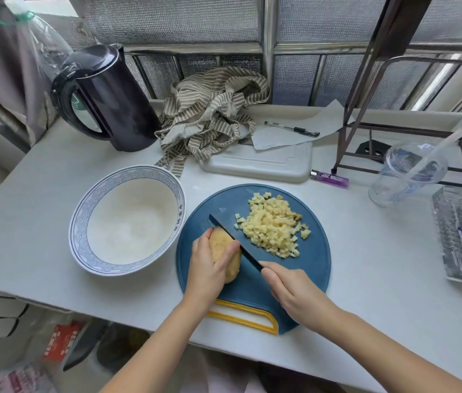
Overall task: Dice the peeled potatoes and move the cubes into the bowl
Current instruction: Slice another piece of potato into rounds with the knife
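Fingers of my left hand [206, 268] curl around the peeled yellow potato [220, 243]; my right hand [290, 292] grips the black knife [248, 255]. I'd tuck fingertips back, slicing even slabs.

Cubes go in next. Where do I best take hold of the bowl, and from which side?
I'd pinch the bowl by its flared rim nearest the cutting board, from above: it stands upright and empty, the rim thin and exposed. The left hand is closest.
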The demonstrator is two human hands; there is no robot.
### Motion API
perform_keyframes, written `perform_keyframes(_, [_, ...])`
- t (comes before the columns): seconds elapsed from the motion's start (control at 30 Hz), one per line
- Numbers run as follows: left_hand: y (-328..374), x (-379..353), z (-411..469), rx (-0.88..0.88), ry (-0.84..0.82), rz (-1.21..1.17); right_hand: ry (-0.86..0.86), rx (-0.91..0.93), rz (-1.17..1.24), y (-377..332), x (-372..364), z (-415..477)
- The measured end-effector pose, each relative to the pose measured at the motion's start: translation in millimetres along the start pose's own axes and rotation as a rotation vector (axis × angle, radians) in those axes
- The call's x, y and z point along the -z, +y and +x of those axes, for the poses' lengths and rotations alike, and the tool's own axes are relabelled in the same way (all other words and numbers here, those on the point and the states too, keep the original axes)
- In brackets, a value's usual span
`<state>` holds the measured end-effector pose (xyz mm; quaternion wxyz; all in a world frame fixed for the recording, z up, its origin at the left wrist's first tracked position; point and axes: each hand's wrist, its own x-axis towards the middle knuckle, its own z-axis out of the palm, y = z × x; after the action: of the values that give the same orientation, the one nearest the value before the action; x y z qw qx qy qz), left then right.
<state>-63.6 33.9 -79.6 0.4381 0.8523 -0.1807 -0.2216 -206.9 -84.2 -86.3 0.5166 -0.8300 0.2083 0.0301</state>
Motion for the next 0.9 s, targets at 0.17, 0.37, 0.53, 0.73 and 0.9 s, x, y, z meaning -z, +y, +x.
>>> perform_keyframes(0.17, [2.2, 0.4, 1.2, -0.019, -0.011, 0.068, 0.016, 0.000, -0.075, -1.7, 0.9, 1.1])
perform_keyframes(0.37, [-0.6, -4.1, 1.7, -0.158, -0.014, 0.231, 0.094, 0.001, -0.249, -3.7, 31.6, -2.3])
perform_keyframes(0.53, [11.7, -8.6, 1.8, -0.298, 0.064, 0.282, 0.077, -0.054, -0.462, -9.5, 71.4, -7.0])
perform_keyframes(0.73, [50.4, -8.6, 13.3, -0.838, -0.198, 0.381, -0.015, -0.055, -0.712, -22.2, 86.8, -11.0])
perform_keyframes(0.9, [56.7, -18.7, 30.4, -0.791, -0.521, 0.588, -0.057, -0.047, -0.823, -30.0, 89.0, -12.0])
